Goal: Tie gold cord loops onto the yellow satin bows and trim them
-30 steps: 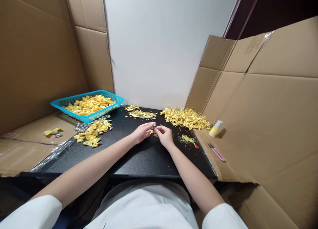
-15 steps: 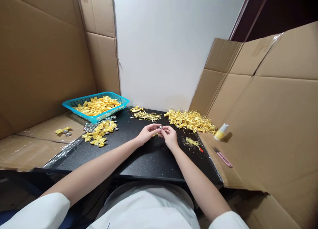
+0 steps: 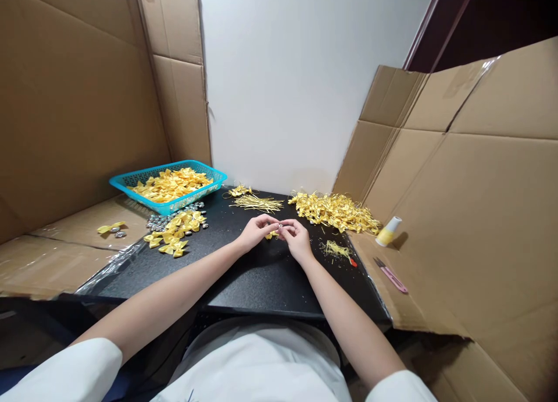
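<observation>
Down both sides of the frame, tall cardboard panels [image 3: 492, 227] wall in a black worktop [image 3: 257, 285], whose front edge crosses below centre; between that edge and the hands, dark surface lies open beneath the forearms. At centre left, a blue basket [image 3: 114, 184] full of yellow bows stands by the worktop's rear left corner. Right of centre, a heap of gold bows [image 3: 335, 210] spreads toward the right edge, fairly near the knuckles. Mid-frame, the left hand [image 3: 258, 233] and right hand [image 3: 297, 240] come together, the fingertips of both pinching a small silver piece [image 3: 281, 226]. Just above them lie thin gold strips [image 3: 257, 203]; to their left, well apart, are loose yellow bows [image 3: 174, 248]. Beyond the worktop's right edge, on cardboard, a thread spool [image 3: 387, 231] stands above pink snips [image 3: 391, 275]. Below the silver piece shows a partly hidden yellow bow [image 3: 272, 235].
</observation>
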The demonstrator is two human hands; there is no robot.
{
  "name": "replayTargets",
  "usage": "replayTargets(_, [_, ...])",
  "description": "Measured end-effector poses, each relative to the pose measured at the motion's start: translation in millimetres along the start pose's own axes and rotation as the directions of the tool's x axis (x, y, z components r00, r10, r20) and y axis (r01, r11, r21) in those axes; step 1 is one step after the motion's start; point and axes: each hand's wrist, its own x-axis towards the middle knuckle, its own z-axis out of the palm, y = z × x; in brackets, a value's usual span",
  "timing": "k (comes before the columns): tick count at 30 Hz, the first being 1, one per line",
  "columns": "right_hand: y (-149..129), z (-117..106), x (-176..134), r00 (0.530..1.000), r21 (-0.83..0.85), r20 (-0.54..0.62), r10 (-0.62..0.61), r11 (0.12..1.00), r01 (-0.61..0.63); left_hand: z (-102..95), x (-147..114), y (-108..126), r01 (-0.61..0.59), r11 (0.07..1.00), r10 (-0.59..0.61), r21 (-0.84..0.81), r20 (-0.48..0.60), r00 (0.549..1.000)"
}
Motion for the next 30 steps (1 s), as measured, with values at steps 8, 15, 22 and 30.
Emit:
replayTargets(8, [4.4,-1.7,-0.1,0.999,-0.063,0.042,-0.007,0.998,0.01,0.7,-1.2,4.7,0.082,0.996,-0.078,-0.044,0.079,0.994])
replayTargets(15, [3.0,-1.7,-2.0,0.997,-0.16,0.075,-0.032,0.986,0.044,-0.3,-0.1,4.2,0.117,0.992,-0.111,-0.044,0.125,0.986])
replayTargets(22, [6.6,-3.3,-0.7,0.993,-0.319,0.096,-0.074,0.943,0.101,0.6,4.2,8.4,-0.013,0.999,0.013,0.034,-0.001,1.0])
replayTargets(30, [14.2,-11.5,1.9,0.987,-0.65,0.104,-0.123,0.743,0.161,-7.6,19.4,38.1,-0.17,0.972,0.189,0.164,-0.109,0.976])
